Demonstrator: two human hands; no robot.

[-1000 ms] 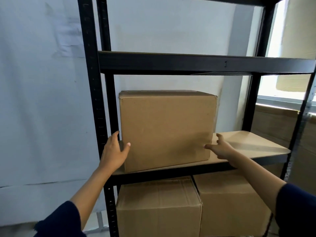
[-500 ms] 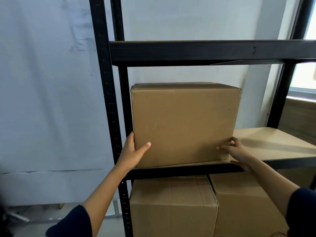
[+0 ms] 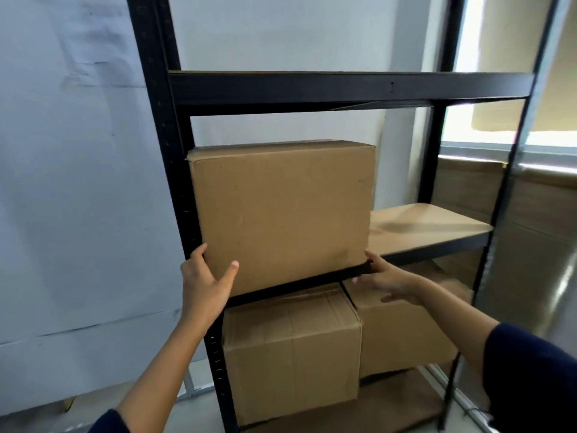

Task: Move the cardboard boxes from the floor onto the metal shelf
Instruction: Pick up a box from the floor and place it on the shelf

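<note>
Cardboard box (image 3: 281,214) sits on the middle board of the black metal shelf (image 3: 343,89), pushed to the left end against the front-left upright. Its broad face is turned toward the camera, long axis running left to right along the shelf, top flaps up; the box stands level and square on the board, its lower front edge meeting the black front rail. Right part of the same board is bare wood. Left hand (image 3: 204,285) is at the box's lower left corner: fingers reach up along the left side edge, thumb spread across the front face, so the hand cups the corner in a wide, relaxed spread rather than a tight clench. Right hand (image 3: 387,279) is at the lower right corner, fingers extended and loosely splayed, fingertips at the front rail just under the box; whether they actually touch the cardboard cannot be told, image is soft there. Dark blue sleeves on both arms. On the tier below, two more boxes: lower left box (image 3: 290,354) stands forward, lower right box (image 3: 402,332) just beside it, set further back. White wall behind, window at right.
</note>
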